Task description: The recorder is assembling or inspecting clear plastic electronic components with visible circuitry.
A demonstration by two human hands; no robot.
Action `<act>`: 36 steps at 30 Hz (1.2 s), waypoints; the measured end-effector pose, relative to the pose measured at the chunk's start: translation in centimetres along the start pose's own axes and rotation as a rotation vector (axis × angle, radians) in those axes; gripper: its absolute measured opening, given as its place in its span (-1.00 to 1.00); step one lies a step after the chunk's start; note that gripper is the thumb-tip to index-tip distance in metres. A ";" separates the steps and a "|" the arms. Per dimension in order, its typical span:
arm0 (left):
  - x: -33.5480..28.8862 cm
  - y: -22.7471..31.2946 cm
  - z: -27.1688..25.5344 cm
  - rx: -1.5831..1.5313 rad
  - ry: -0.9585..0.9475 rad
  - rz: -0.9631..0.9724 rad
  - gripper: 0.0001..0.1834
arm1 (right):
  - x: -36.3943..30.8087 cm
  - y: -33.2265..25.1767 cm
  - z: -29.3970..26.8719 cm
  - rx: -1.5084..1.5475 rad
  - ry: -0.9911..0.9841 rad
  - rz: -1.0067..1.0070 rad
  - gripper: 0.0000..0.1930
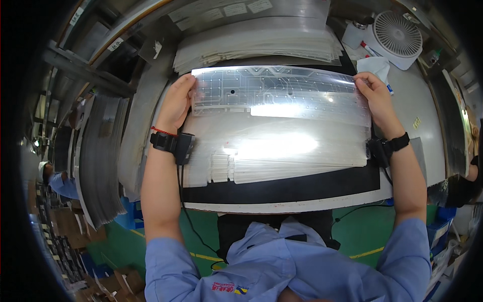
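A thin, see-through sheet printed with silvery circuit lines and small dots is stretched between my two hands. My left hand pinches its left edge near the far corner. At the opposite far corner, my right hand grips the right edge between thumb and fingers. Below the held sheet lies a fanned stack of similar shiny sheets, its near edges stepped. Strong glare washes out much of the sheets' surface. Where the held sheet ends and the stack begins is hard to make out.
A black mat lies under the stack on the table. Behind it rises another pile of sheets. A white fan, a cloth and a red marker sit back right. Tall sheet stacks stand left; a co-worker's sleeve shows beyond.
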State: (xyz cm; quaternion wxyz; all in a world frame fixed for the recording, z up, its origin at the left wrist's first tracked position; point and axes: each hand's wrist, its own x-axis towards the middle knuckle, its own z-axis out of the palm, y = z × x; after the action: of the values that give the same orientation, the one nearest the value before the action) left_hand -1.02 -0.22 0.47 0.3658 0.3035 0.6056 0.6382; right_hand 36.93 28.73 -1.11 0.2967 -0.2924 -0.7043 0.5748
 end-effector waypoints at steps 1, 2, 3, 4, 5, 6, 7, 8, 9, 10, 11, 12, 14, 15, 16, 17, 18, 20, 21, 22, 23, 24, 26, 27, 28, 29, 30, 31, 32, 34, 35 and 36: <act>0.2 0.1 -0.2 0.009 0.018 0.002 -0.75 | -0.1 0.0 0.0 0.004 -0.002 -0.001 -0.86; 0.4 0.1 -0.3 0.017 0.035 0.005 -0.76 | -0.1 0.0 0.1 0.007 -0.003 -0.002 -0.87; 0.4 0.2 -0.2 0.078 0.074 0.020 -0.78 | 0.0 0.1 0.0 0.007 -0.012 -0.010 -0.87; 0.6 0.1 -0.5 0.093 0.074 0.021 -0.79 | 0.0 0.1 0.0 0.007 -0.021 -0.018 -0.87; 0.9 -0.1 -0.8 0.109 0.074 0.022 -0.79 | 0.1 0.2 0.0 0.007 -0.029 -0.026 -0.87; 1.0 -0.1 -0.7 0.123 0.071 0.021 -0.79 | 0.1 0.2 0.1 0.007 -0.029 -0.024 -0.87; 1.1 -0.1 -0.6 0.124 0.077 0.040 -0.80 | 0.0 0.2 0.1 0.007 -0.030 -0.022 -0.88; 1.2 0.0 -0.5 0.126 0.082 0.059 -0.80 | 0.0 0.1 0.1 0.008 -0.031 -0.020 -0.88; 1.1 0.1 -0.3 0.128 0.088 0.077 -0.80 | 0.0 0.1 0.1 0.008 -0.035 -0.022 -0.88; 1.1 0.0 -0.4 0.143 0.091 0.091 -0.79 | -0.1 -0.1 0.1 0.008 -0.039 -0.025 -0.88; 1.1 0.0 -0.5 0.158 0.095 0.106 -0.79 | -0.1 -0.1 0.2 0.009 -0.042 -0.027 -0.88; 1.2 0.0 -0.6 0.174 0.096 0.123 -0.78 | -0.1 -0.2 0.1 -0.005 -0.048 -0.029 -0.88; 1.1 0.0 -1.1 0.242 0.079 0.119 -0.77 | -0.2 -0.2 -0.1 -0.033 -0.060 -0.034 -0.88; 1.1 0.0 -1.5 0.276 0.070 0.117 -0.77 | -0.2 -0.4 0.0 -0.038 -0.062 -0.042 -0.88; 1.1 -0.1 -1.7 0.301 0.043 0.120 -0.76 | -0.4 -0.6 0.1 -0.043 -0.064 -0.050 -0.88; 1.0 -0.1 -2.0 0.326 0.017 0.124 -0.75 | -0.4 -0.8 0.1 -0.048 -0.066 -0.057 -0.87; 0.9 -0.2 -2.0 0.349 -0.010 0.124 -0.74 | -0.5 -0.9 0.0 -0.057 -0.073 -0.046 -0.87; 0.8 -0.1 -2.0 0.354 -0.030 0.120 -0.74 | -0.5 -1.0 -0.3 -0.074 -0.088 -0.024 -0.87; 0.7 0.0 -1.9 0.356 -0.039 0.118 -0.73 | -0.5 -1.1 -0.3 -0.082 -0.080 -0.034 -0.87; 0.6 0.0 -1.7 0.349 -0.047 0.118 -0.73 | -0.5 -1.1 -0.2 -0.091 -0.071 -0.045 -0.87; 0.4 0.0 -1.5 0.342 -0.056 0.118 -0.72 | -0.5 -1.2 -0.2 -0.099 -0.063 -0.055 -0.87; 0.3 0.2 -1.3 0.336 -0.063 0.122 -0.71 | -0.4 -1.1 -0.2 -0.095 -0.064 -0.049 -0.87; 0.4 0.0 -1.6 0.357 -0.063 0.114 -0.70 | -0.3 -0.9 -0.4 -0.088 -0.067 -0.035 -0.87; 0.4 0.0 -1.5 0.368 -0.065 0.109 -0.69 | -0.2 -0.8 -0.5 -0.087 -0.065 -0.045 -0.87; 0.4 0.1 -1.4 0.378 -0.053 0.108 -0.69 | -0.2 -0.8 -0.4 -0.087 -0.062 -0.054 -0.87; 0.3 0.2 -1.2 0.388 -0.040 0.108 -0.69 | -0.2 -0.8 -0.4 -0.086 -0.060 -0.064 -0.87; 0.2 0.1 -1.0 0.398 -0.027 0.101 -0.68 | -0.3 -0.8 -0.4 -0.092 -0.060 -0.053 -0.87; 0.2 0.0 -1.0 0.397 -0.032 0.107 -0.68 | -0.4 -1.1 -0.4 -0.098 -0.061 -0.041 -0.87; 0.3 0.0 -1.1 0.396 -0.037 0.114 -0.68 | -0.4 -1.1 -0.4 -0.104 -0.062 -0.030 -0.87; 0.4 -0.2 -1.2 0.374 -0.032 0.118 -0.69 | -0.3 -1.0 -0.4 -0.089 -0.059 -0.029 -0.87; 0.4 -0.3 -1.2 0.355 -0.023 0.113 -0.68 | -0.3 -0.9 -0.4 -0.082 -0.057 -0.030 -0.87; 0.6 -0.3 -1.3 0.336 -0.015 0.112 -0.68 | -0.3 -0.9 -0.4 -0.077 -0.062 -0.039 -0.87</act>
State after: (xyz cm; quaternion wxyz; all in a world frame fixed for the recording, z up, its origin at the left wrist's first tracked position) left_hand -2.38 -0.42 0.03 0.2781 0.3985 0.6833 0.5450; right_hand 37.35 28.64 -0.21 0.2744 -0.2721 -0.7404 0.5500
